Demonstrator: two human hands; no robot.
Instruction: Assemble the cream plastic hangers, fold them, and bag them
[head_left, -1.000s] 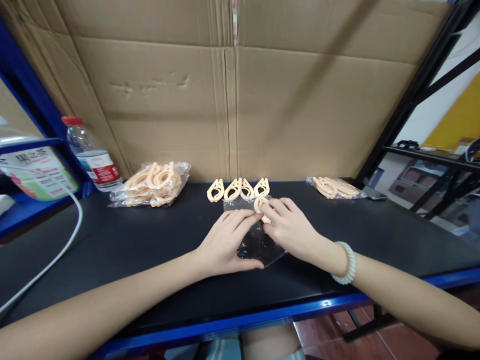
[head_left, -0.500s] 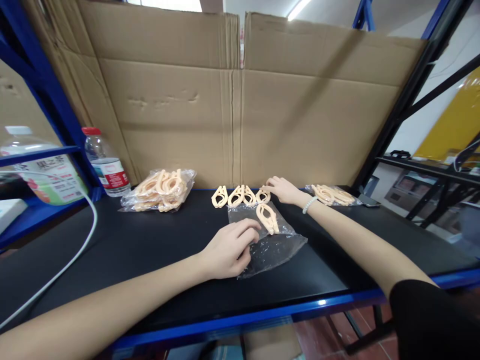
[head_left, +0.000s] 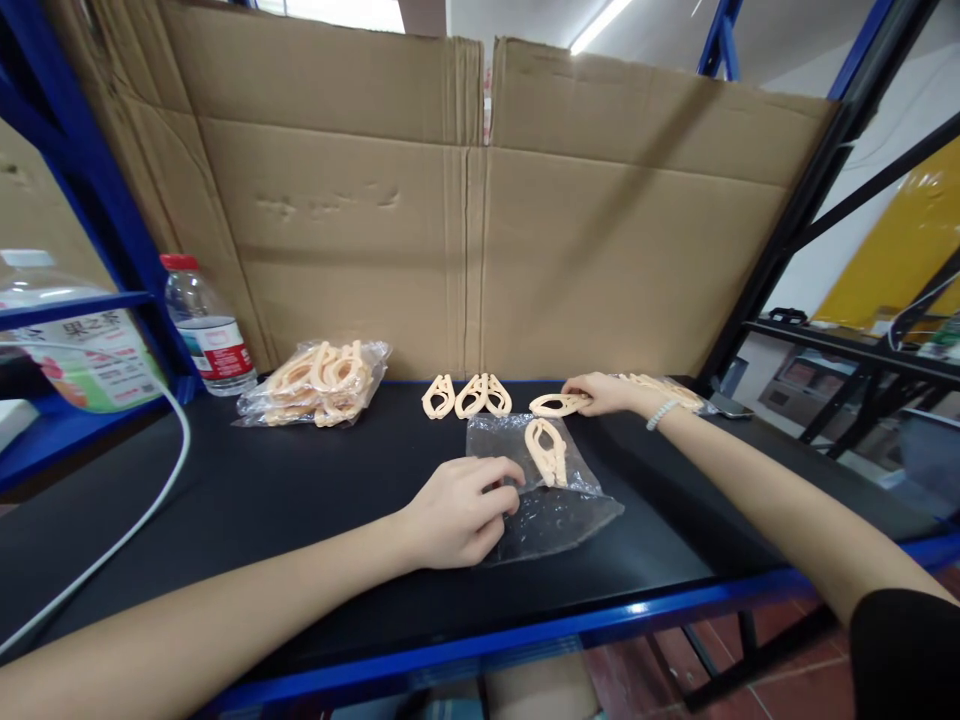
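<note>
My right hand [head_left: 602, 393] pinches the narrow end of a beige plastic clip [head_left: 553, 406], whose rounded loop points left above the black table. My left hand [head_left: 466, 510] has its fingers curled over the left edge of a clear plastic bag [head_left: 559, 530]. Another beige clip [head_left: 547, 452] lies at the far part of the bag, loop away from me; whether it is inside or on top, I cannot tell. Behind the bag, a separate beige clip [head_left: 439, 398] and a touching pair of clips [head_left: 484, 396] stand in a row near the cardboard.
Bagged beige clips [head_left: 319, 383] are piled at the back left, beside a red-capped water bottle [head_left: 208, 325]. More bagged clips [head_left: 679, 391] and a phone-like flat object [head_left: 729, 405] lie back right. A cardboard wall [head_left: 360, 240] closes the rear; a white cable [head_left: 161, 500] crosses the left side.
My right hand has moved right, drawing the rightmost clip of the row away and turning it sideways. My left hand stays at the bag; the view has shifted slightly.
</note>
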